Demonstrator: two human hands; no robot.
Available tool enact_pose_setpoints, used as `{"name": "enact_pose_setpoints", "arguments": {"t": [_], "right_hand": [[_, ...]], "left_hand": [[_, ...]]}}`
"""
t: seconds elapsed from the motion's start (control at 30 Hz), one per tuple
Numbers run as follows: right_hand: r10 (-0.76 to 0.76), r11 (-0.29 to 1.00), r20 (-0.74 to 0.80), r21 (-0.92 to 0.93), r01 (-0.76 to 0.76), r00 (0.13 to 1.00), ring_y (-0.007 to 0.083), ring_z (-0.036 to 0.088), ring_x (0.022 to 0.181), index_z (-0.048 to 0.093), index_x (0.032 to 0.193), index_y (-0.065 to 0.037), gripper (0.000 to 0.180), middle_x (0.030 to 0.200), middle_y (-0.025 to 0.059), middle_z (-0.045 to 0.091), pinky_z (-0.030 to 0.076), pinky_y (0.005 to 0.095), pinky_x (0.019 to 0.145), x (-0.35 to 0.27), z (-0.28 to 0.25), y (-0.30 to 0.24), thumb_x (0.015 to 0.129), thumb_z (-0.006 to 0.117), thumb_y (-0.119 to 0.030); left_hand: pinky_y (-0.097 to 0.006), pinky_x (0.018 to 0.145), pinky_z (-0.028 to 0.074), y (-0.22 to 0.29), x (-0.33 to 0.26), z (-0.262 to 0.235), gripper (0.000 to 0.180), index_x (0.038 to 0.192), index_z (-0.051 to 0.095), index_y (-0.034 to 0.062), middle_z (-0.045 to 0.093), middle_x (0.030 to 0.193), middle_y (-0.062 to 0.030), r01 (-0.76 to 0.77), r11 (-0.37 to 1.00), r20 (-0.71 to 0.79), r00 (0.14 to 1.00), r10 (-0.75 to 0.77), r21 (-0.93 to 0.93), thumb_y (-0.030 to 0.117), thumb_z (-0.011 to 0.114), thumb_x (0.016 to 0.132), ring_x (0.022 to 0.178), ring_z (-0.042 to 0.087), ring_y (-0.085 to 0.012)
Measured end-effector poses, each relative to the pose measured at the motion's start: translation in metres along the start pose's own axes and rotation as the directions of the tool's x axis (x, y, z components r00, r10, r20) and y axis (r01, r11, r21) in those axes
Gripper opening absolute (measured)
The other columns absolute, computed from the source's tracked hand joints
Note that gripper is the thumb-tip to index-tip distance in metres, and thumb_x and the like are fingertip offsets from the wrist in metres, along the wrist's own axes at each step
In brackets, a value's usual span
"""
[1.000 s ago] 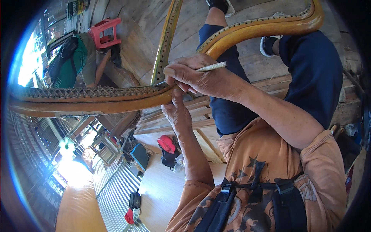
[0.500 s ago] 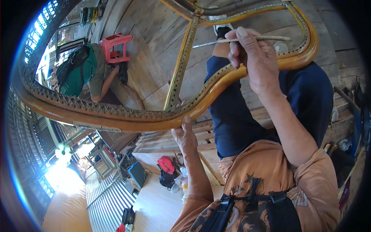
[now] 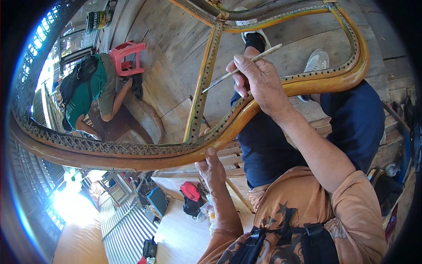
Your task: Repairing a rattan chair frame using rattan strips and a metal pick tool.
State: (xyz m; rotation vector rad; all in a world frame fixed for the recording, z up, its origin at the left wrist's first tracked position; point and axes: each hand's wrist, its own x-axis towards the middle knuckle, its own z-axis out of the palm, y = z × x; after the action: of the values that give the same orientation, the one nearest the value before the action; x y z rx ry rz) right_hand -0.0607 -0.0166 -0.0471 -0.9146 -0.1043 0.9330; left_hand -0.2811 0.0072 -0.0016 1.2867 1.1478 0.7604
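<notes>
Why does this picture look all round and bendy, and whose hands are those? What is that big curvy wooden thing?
The camera sits on a person's head and looks down, so you see that person's own arms. Its wide lens bends straight lines, which makes everything look round.

The big curvy thing is a wooden chair frame with rows of small holes along its edges. The left hand has a grip on the frame's lower edge from underneath. The right hand holds a thin stick-like tool, its tip pointing at the frame's upright middle bar.

Below you see the person's dark trousers and shoes on a wooden plank floor. Another person in a green shirt crouches nearby beside a red plastic stool.
</notes>
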Motion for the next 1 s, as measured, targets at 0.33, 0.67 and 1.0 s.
{"name": "enact_pose_setpoints", "arguments": {"t": [0.33, 0.67, 1.0], "right_hand": [[-0.08, 0.993, 0.06, -0.083, 0.085, 0.995, 0.0039, 0.043, 0.045, 0.06, 0.081, -0.003, 0.036, 0.053, -0.0017, 0.046, 0.035, 0.017, 0.042, -0.005, -0.003, 0.008, 0.094, 0.042, -0.032], [-0.186, 0.912, 0.175, -0.335, 0.236, 0.967, 0.0108, 0.049, 0.048, 0.059, 0.087, -0.001, 0.029, 0.056, 0.0042, 0.051, 0.038, 0.0251, 0.044, -0.001, 0.008, 0.012, 0.093, 0.045, -0.025], [-0.117, 0.928, 0.131, -0.339, 0.155, 0.985, 0.0106, 0.049, 0.049, 0.059, 0.084, -0.002, 0.027, 0.057, 0.004, 0.052, 0.038, 0.0243, 0.045, -0.014, 0.01, 0.014, 0.092, 0.047, -0.025]], "left_hand": [[-0.036, 0.103, 0.025, -0.008, -0.004, -0.002, 0.057, 0.124, 0.04, -0.0023, 0.047, 0.124, -0.017, 0.008, 0.999, 0.012, 1.0, -0.009, 0.054, 0.018, 0.067, 0.079, 0.116, 0.044, -0.0227], [-0.034, 0.1, 0.029, -0.01, -0.005, 0.0, 0.059, 0.123, 0.043, -0.0033, 0.052, 0.119, -0.0139, -0.026, 0.997, 0.004, 1.0, 0.025, 0.072, 0.021, 0.07, 0.077, 0.11, 0.047, -0.0207], [-0.032, 0.095, 0.033, -0.017, -0.007, -0.013, 0.05, 0.118, 0.049, -0.0029, 0.054, 0.115, -0.0103, -0.015, 0.968, -0.075, 0.997, 0.034, 0.252, 0.022, 0.068, 0.078, 0.104, 0.049, -0.0182]]}}
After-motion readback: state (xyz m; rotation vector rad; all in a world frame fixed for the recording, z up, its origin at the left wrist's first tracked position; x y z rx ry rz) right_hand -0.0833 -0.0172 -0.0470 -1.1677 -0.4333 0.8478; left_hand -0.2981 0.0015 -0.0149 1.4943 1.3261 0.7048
